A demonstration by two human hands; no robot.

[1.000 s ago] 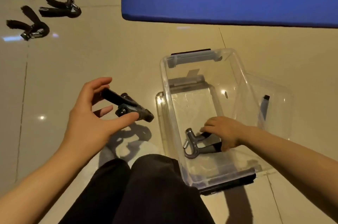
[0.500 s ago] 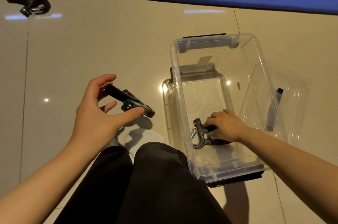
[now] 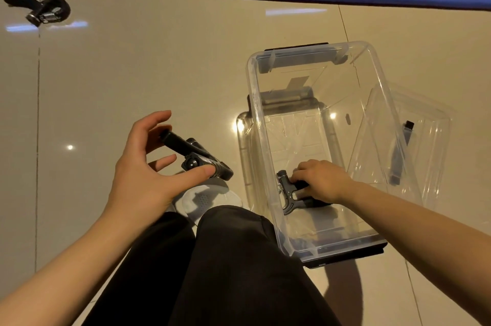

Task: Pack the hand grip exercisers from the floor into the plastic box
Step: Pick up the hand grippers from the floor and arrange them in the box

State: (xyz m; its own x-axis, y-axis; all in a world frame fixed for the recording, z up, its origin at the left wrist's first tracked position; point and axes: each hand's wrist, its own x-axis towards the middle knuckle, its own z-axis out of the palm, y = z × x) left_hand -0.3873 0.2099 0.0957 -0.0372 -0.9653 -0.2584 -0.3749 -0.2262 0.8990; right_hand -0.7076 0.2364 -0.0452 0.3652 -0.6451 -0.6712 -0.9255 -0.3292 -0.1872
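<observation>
Your right hand (image 3: 322,180) is gripping one exerciser (image 3: 291,192) low inside the plastic box (image 3: 253,118) to seat it flat, while your left hand (image 3: 144,166) is pinching the next exerciser (image 3: 195,156) alongside, ready to follow.

no readable text, labels or numbers

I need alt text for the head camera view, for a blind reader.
The right hand sets a grey hand grip exerciser inside the clear plastic box; the left hand holds a black one beside it.
</observation>
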